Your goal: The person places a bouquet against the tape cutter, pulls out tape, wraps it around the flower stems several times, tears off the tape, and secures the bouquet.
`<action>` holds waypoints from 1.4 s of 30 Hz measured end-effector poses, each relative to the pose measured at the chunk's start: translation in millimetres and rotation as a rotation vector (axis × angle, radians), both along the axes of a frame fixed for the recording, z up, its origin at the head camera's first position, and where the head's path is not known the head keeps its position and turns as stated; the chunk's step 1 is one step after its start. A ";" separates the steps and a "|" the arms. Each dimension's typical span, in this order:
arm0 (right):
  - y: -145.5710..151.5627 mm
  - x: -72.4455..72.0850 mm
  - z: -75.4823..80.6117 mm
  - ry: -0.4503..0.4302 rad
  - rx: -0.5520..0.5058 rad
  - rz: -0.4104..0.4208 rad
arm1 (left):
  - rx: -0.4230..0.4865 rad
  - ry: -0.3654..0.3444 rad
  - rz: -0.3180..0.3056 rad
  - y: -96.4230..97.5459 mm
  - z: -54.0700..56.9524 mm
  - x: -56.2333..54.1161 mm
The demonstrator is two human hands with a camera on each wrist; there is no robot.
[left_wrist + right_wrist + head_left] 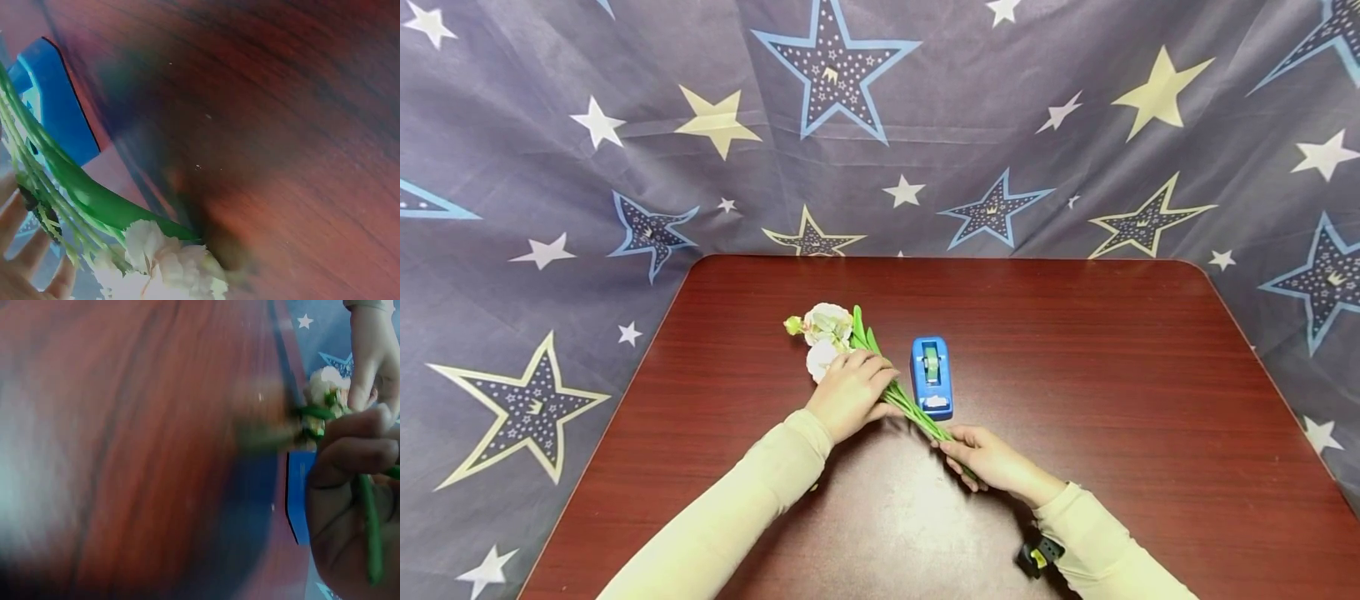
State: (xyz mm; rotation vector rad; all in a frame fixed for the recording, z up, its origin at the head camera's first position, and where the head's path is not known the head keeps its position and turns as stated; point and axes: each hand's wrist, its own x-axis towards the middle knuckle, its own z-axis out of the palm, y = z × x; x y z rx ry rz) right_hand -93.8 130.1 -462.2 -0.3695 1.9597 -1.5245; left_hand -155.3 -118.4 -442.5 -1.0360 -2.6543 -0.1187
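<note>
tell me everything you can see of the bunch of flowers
The bunch of flowers has whitish, ruffled blooms, a yellow-green bud, green leaves and slender green stems. It looks like fabric and plastic, though I can't be sure. It slants over the table, blooms away to the left, stems running nearer and rightward past the blue tape dispenser. The left hand holds it near the blooms; the right hand grips the lower stems.
</note>
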 end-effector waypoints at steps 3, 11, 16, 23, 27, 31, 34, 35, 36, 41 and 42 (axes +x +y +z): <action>5.2 -2.0 1.6 0.029 0.040 0.017 | -0.074 -0.056 -0.018 1.4 -1.2 0.1; 21.1 -8.9 3.9 0.151 0.190 0.087 | -0.138 -0.097 -0.061 3.0 -4.0 4.2; 29.1 -14.9 5.0 0.430 0.414 0.148 | -0.154 -0.100 -0.087 4.5 -7.1 7.5; 28.8 -16.9 2.0 0.633 0.536 0.141 | -0.183 -0.085 -0.049 8.6 -8.9 14.3; 28.3 -16.4 -0.3 0.709 0.591 0.124 | -0.189 -0.072 0.000 12.0 -9.4 19.7; 28.6 -16.1 -3.3 0.771 0.614 0.106 | -0.177 -0.064 0.025 14.5 -11.6 23.6; 29.3 -16.5 -5.8 0.786 0.622 0.092 | -0.161 -0.069 0.039 16.0 -14.0 25.3; 29.3 -16.6 -6.3 0.785 0.629 0.087 | -0.159 -0.067 0.044 16.3 -15.1 25.6; 29.5 -16.8 -6.9 0.787 0.636 0.082 | -0.156 -0.065 0.050 16.6 -15.9 25.9; 28.4 -16.8 -7.6 0.799 0.689 0.031 | -0.145 -0.042 0.078 18.7 -17.2 28.5; 28.1 -16.8 -7.9 0.809 0.697 0.020 | -0.143 -0.041 0.084 19.2 -17.0 29.3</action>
